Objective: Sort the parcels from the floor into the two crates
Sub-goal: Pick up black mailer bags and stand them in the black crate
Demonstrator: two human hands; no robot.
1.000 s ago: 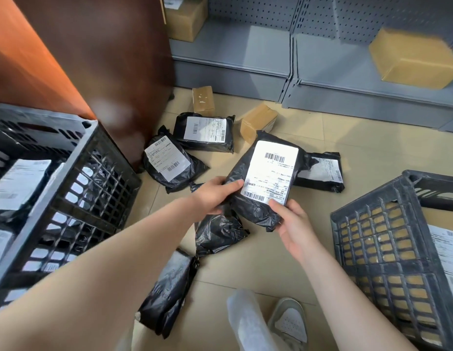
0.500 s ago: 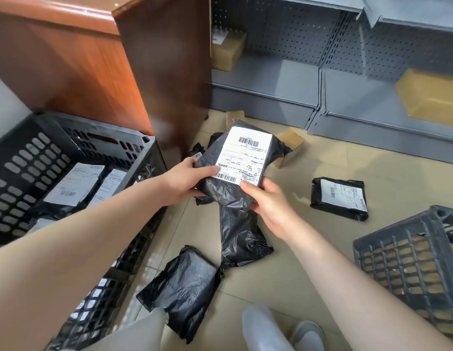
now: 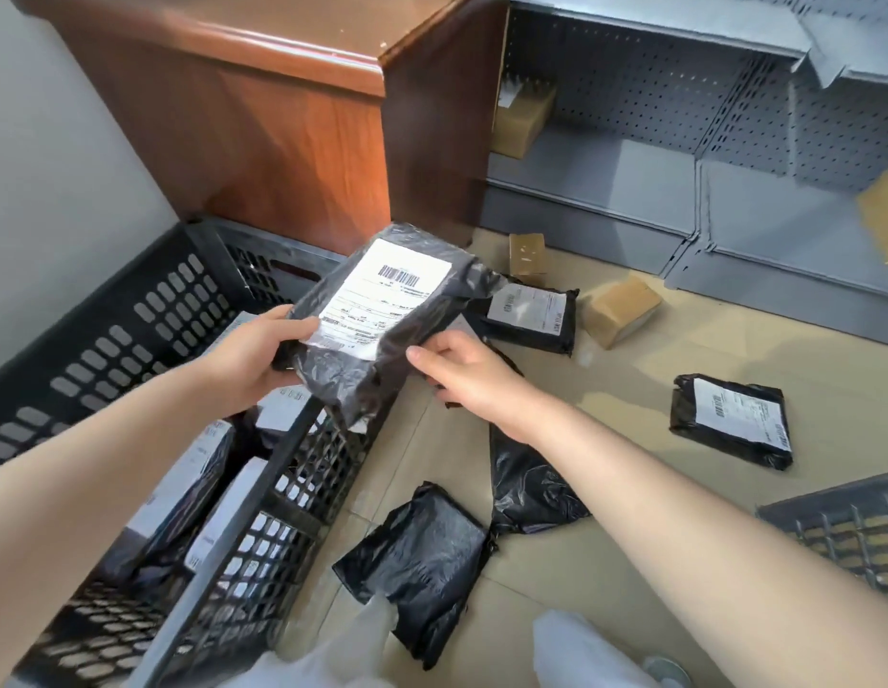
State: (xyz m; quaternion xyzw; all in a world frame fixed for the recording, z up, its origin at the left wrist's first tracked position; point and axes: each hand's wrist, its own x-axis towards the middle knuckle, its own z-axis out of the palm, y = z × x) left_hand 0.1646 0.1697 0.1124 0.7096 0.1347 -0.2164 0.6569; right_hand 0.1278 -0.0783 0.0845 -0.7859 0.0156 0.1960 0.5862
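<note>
I have one black parcel (image 3: 382, 315) with a white label in both hands, held over the near rim of the left crate (image 3: 149, 310). My left hand (image 3: 253, 360) has a grip on its lower left edge, thumb curled over the label's corner. My right hand (image 3: 462, 369) has its thumb against the parcel's right side; the fingers go under the plastic, so I cannot tell how firmly that grip closes.

Inside the left crate I count at least three labelled parcels (image 3: 184, 484), partly hidden by my forearm and the crate wall. Only a corner of the second crate (image 3: 844, 533) shows at the lower right.

On the floor (image 3: 680, 489) I count four black parcels: one with its label up beside the boxes (image 3: 529, 317), one with its label up out to the right (image 3: 732, 419), one plain black one under my right forearm (image 3: 526, 484), and one plain black one nearest my feet (image 3: 422, 553). Two small brown cardboard boxes lie on the floor, one by the cabinet corner (image 3: 528, 253) and one just right of it (image 3: 621, 307). The grey shelf (image 3: 630, 171) carries two more boxes, one at its left end (image 3: 521, 119) and one cut off at the right edge (image 3: 884, 216). A wooden cabinet (image 3: 283, 116) stands behind the left crate.
</note>
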